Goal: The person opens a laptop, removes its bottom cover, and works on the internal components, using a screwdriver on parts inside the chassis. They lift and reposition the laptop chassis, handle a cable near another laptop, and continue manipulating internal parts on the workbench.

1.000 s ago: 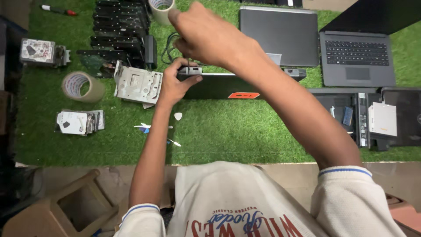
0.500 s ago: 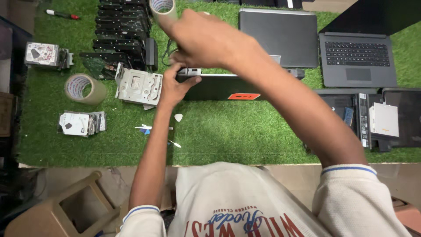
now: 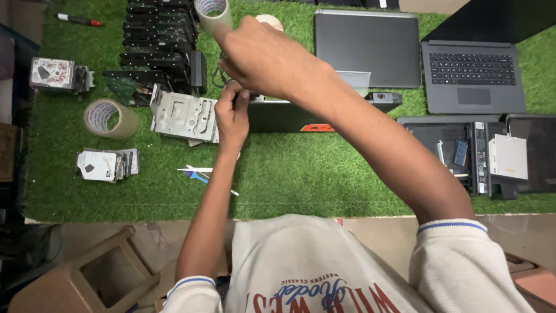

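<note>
A long black bar-shaped device (image 3: 289,116) with an orange label lies across the green turf mat (image 3: 301,185). My left hand (image 3: 231,119) grips its left end, fingers curled round it. My right hand (image 3: 263,58) reaches over from the right, with its bent fingers coming down on the same end, just above the left hand's fingertips. What the right fingers pinch is hidden under the hand. Black cable loops (image 3: 220,72) show just behind that hand.
A metal drive bracket (image 3: 182,116) lies left of my hands, with tape rolls (image 3: 110,119) (image 3: 213,11), hard drives (image 3: 107,163) (image 3: 58,74) and a stack of black parts (image 3: 156,40). Small tools (image 3: 197,173) lie near. Right: closed laptop (image 3: 368,49), open laptop (image 3: 472,75), opened chassis (image 3: 457,150). A stool (image 3: 87,278) stands below.
My right hand has shifted slightly left and lower over the device's end. My left hand keeps its grip in the same place.
</note>
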The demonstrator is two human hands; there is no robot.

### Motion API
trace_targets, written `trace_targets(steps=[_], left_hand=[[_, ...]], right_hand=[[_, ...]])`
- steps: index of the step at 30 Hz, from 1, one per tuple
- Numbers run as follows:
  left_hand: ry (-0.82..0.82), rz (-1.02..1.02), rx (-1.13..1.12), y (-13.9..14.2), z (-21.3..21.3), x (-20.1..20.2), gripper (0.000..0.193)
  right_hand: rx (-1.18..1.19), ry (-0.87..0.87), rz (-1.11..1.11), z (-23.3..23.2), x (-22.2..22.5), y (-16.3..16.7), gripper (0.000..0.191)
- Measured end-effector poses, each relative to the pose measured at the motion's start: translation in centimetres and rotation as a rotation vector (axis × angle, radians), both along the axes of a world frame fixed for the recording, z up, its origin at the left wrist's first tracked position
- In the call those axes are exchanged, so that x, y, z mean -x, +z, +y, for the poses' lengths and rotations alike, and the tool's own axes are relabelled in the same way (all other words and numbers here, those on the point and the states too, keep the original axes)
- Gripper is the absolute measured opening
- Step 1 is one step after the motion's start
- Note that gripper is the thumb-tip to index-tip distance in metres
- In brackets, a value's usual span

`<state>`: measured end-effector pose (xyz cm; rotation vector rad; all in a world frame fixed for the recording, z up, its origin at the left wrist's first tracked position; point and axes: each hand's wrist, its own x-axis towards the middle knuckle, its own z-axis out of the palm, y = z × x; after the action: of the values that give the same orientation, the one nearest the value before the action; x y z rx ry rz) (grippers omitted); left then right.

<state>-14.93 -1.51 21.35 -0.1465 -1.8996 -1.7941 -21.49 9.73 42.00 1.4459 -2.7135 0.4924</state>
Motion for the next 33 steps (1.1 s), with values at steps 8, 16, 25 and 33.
trace_targets(steps=[8,16,25,33], left_hand=[[0.075,0.018,-0.032,0.1,0.2,0.3,0.006],[0.092,-0.057,-0.081,-1.5,0.0,0.5,0.018],[-0.028,0.066,-0.045,-1.8,-0.4,0.2,0.027],[-0.078,-0.028,-0.111,-2.8,-0.7,0.6,0.025]], right_hand=[[-0.096,0.09,-0.209,0.9,0.9,1.9,0.051],[-0.052,0.058,-0.002,0.1,-0.3,0.6,0.053],[-0.044,0.012,0.021,-0.1,0.1,0.4,0.039],[-0.016,0.125,-0.119,0.2,1.0,1.6,0.044]])
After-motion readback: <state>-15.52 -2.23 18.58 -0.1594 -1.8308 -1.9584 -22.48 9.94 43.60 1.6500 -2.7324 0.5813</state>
